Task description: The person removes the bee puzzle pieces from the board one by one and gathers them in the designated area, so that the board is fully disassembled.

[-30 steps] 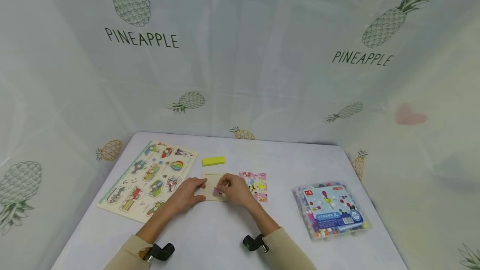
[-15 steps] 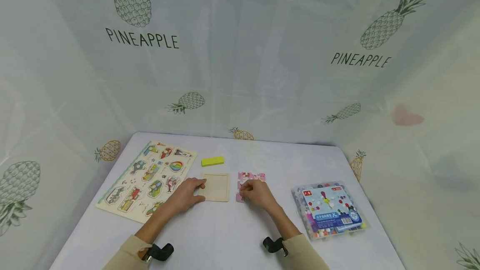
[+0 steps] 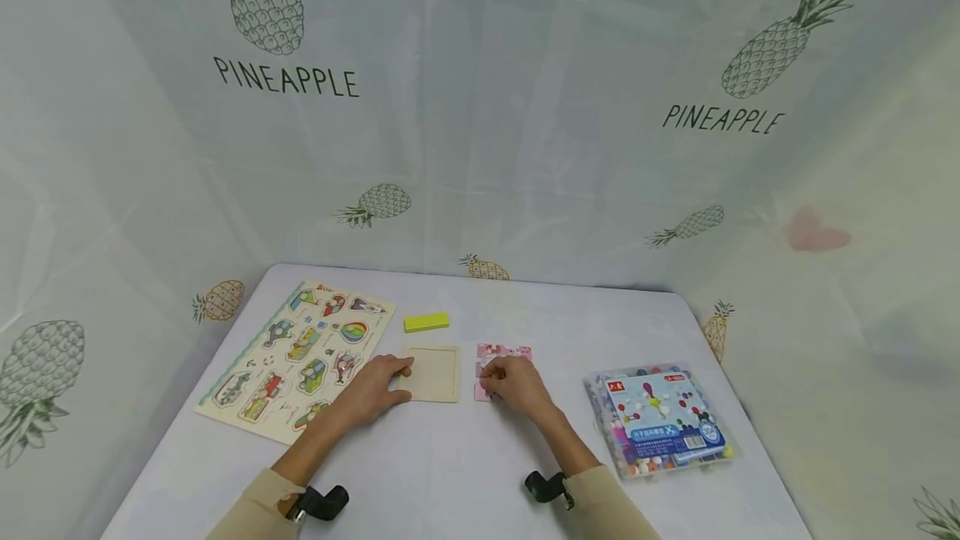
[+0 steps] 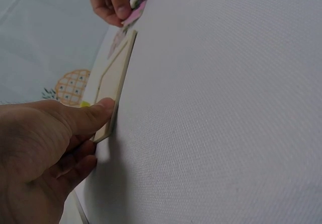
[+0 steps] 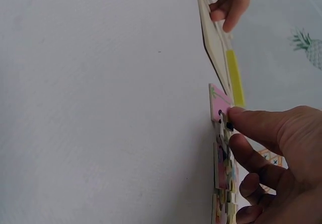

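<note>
A small square wooden puzzle tray with a raised rim lies bare at the table's middle. My left hand holds its left edge, the thumb over the rim in the left wrist view. To the right lies a pink jigsaw puzzle, partly covered by my right hand. That hand pinches a pink puzzle piece between thumb and index finger at the puzzle's near left corner. Other puzzle pieces lie close beside it in the right wrist view.
A yellow block lies behind the tray. At the left is a large picture board with vehicle shapes. A clear plastic box of coloured parts stands at the right. A printed pineapple curtain hangs behind the table.
My right hand has moved right from over the tray, carrying a puzzle piece, to the jigsaw's near left corner. The tray now shows bare. My left hand has stayed at its edge.
</note>
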A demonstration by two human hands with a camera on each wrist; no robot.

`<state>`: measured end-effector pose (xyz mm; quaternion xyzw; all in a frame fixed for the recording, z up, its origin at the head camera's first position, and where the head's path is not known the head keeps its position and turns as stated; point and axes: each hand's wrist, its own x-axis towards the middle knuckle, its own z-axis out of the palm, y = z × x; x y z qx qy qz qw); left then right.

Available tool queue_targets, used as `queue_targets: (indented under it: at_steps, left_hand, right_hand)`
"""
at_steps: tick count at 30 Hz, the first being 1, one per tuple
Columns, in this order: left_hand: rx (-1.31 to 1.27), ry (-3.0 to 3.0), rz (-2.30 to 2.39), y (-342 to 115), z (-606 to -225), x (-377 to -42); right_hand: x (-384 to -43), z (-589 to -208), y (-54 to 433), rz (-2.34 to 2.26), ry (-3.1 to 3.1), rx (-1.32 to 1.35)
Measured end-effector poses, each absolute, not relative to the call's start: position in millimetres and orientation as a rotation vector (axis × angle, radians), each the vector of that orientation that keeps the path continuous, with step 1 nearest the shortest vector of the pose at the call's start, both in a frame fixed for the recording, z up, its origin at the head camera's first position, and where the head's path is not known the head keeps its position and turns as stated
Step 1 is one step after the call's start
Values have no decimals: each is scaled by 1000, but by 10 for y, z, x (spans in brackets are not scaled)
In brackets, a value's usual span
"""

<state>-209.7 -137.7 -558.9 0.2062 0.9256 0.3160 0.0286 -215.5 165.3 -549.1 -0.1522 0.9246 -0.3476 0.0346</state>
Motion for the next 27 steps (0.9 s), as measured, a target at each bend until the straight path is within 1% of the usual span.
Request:
queue_targets:
  at_steps: [27]
  left_hand:
    - [683,2844,989,-1357,-5595,-2071]
  right_hand:
    - [-2095,-5520,1649,-1077,2862,-449]
